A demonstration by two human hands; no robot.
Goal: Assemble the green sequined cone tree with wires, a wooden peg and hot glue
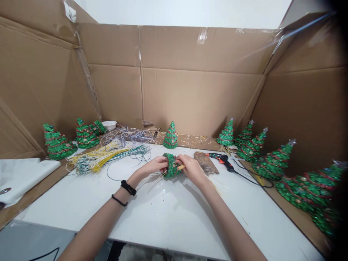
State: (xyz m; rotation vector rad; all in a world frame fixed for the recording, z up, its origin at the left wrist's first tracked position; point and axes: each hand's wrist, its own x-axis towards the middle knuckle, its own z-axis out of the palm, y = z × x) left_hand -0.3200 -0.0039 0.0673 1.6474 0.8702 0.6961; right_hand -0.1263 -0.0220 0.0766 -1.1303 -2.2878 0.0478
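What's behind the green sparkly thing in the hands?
Past the green sparkly thing, a little tree stands before the cardboard wall. It hides part of the white table.

Bare L hand [155, 165] and bare R hand [189, 167] face ea. other, nr. but apart, fingers of both bent in a grip. Bare L forearm [102, 224] and bare R forearm [224, 214] slant fwd, converging twd. ctr.
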